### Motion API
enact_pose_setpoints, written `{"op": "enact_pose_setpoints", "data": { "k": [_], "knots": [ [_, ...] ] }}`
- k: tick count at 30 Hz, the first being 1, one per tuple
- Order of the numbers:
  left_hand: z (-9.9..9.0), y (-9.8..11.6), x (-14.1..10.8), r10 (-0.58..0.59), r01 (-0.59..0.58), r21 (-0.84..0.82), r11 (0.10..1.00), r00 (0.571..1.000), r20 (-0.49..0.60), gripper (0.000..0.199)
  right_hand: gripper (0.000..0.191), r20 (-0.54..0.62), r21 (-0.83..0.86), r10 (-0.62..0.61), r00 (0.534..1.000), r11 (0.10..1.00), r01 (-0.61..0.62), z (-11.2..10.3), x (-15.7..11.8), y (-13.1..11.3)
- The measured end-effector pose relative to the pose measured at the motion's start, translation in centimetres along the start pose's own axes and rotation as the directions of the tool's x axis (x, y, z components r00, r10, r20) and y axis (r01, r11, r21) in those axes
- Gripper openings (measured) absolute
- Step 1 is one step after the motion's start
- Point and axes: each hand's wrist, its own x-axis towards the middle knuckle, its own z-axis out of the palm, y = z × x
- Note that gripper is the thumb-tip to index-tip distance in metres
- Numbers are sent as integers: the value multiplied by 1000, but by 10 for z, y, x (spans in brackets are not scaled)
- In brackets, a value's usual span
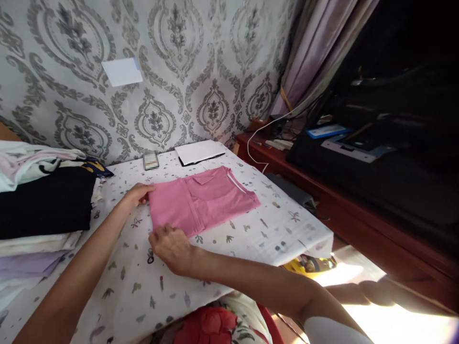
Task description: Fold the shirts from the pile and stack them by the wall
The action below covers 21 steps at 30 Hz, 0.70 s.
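A pink T-shirt (pixel 174 203) lies partly folded on the white patterned tablecloth (pixel 143 291), its neckline pointing right. The hem has been turned over toward the middle, so one half is a doubled layer. At the far left corner of the cloth, my left hand (pixel 139 194) pinches the folded edge between thumb and fingers. My right hand (pixel 172 249) is curled over the near left corner, its fingertips closed on the fabric and partly hidden.
A stack of folded clothes (pixel 43 205) rises at the left. Toward the wall sit a white notebook or paper (pixel 199 152) and a small blurred box (pixel 151 161). A dark red cabinet (pixel 344 210) with a white cable (pixel 253 157) stands at the right.
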Motion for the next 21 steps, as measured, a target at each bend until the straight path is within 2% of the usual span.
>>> {"op": "enact_pose_setpoints", "data": {
  "k": [3,5,9,11,14,16,18,21],
  "knots": [
    [1,3,-7,12,-12,-50,999,1000,6,36,24,32,25,9,999,1000,-10,-7,-1,2],
    [2,9,-11,41,-41,-93,995,999,7,32,28,22,75,61,998,995,-63,-14,-4,7],
    [8,32,-17,132,-132,-186,974,991,-13,28,26,-60,310,219,974,931,-190,-35,-17,25],
    [16,49,-15,175,-176,-220,959,984,-24,30,23,-162,479,329,930,850,-217,-45,-27,37],
    [37,78,-9,247,-243,-270,932,969,-20,40,17,-283,724,481,830,675,-144,-56,-45,57],
    [56,96,-5,289,-271,-283,920,957,26,39,13,-281,846,559,780,528,-74,-60,-59,72],
    [78,112,-1,309,-276,-269,923,947,92,30,10,-243,923,631,737,385,-25,-60,-73,89],
    [114,131,6,306,-264,-228,937,937,169,22,26,-216,968,714,666,243,53,-54,-93,117]
  ]
}}
